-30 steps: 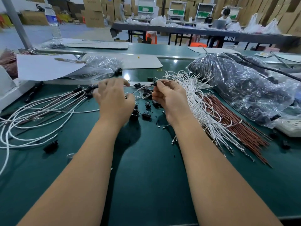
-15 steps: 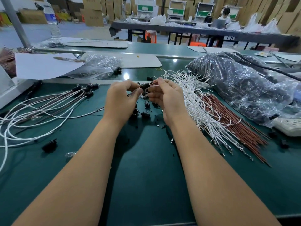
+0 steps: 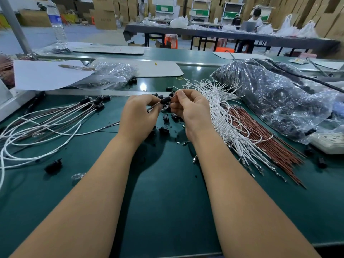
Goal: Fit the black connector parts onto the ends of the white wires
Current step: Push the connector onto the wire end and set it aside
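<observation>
Black cylindrical plastic connector [image 3: 165, 100] sits threaded on a thin wire, held above the dark green table mat [image 3: 167, 192] between both hands. Left hand [image 3: 138, 116] pinches the wire just left of the connector; right hand [image 3: 191, 110] pinches the wire's other end. Loose white wire bundle [image 3: 221, 116] lies right of the connector.

I had one camera on the head, looking forward and down, close over the green table [image 3: 167, 211].
</observation>
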